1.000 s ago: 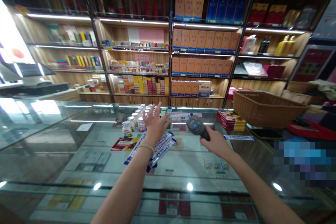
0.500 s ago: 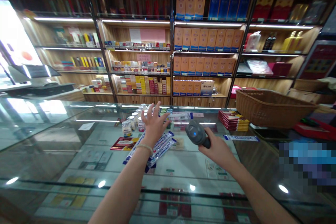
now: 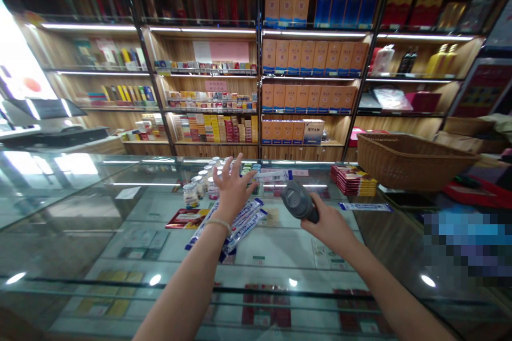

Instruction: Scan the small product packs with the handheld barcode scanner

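My left hand (image 3: 233, 189) has its fingers spread above blue-and-white packets (image 3: 248, 224) piled on the glass counter, and holds nothing. My right hand (image 3: 328, 224) is wrapped round the handle of a dark grey scanner (image 3: 298, 200), whose head points left. Between the hands, farther back, lies a single white-and-blue packet (image 3: 274, 176). Small white-capped bottles (image 3: 191, 195) stand behind and left of my left hand. A red packet (image 3: 186, 218) lies left of the pile. Another blue-and-white packet (image 3: 366, 206) rests to the right of the scanner.
A stack of red and yellow packets (image 3: 352, 180) sits at the back right, beside a brown wicker basket (image 3: 412, 162). A white paper (image 3: 128, 193) lies on the left of the counter (image 3: 280, 248). Shelves of boxes (image 3: 312, 98) stand behind.
The blue light on the scanner no longer shows. Both hands hold nearly the same place; the whole view has shifted slightly.
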`<state>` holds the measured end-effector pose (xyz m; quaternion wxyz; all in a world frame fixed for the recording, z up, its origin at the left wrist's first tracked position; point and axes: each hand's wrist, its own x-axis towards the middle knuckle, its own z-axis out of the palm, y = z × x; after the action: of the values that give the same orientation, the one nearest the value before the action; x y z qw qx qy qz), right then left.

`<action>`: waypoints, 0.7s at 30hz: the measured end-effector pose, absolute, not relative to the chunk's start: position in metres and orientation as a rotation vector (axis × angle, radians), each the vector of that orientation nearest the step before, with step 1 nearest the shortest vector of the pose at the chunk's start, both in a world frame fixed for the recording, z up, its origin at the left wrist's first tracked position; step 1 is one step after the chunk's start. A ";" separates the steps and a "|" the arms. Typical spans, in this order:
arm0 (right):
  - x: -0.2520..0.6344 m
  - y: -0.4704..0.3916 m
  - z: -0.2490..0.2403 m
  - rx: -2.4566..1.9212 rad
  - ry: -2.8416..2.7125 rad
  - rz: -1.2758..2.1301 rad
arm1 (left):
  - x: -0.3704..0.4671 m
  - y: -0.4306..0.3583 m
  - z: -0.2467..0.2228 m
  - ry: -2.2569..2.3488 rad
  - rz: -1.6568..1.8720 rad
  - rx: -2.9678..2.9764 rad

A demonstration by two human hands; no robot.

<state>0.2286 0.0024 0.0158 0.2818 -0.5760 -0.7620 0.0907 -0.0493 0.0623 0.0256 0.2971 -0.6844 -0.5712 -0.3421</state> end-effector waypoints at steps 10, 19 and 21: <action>0.225 0.003 0.015 -1.635 -2.196 -0.016 | -0.050 0.064 0.025 -1.526 -0.943 -1.835; 0.221 0.007 0.007 -1.574 -2.245 -0.270 | -0.049 0.065 0.024 -1.511 -0.961 -1.851; 0.221 0.009 0.004 -1.442 -2.237 -0.389 | -0.049 0.065 0.024 -1.514 -0.959 -1.854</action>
<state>0.2209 0.0088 0.0035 0.2239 -0.5225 -0.8106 -0.1409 -0.0492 0.0652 0.0242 0.2777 -0.6907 -0.5639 -0.3574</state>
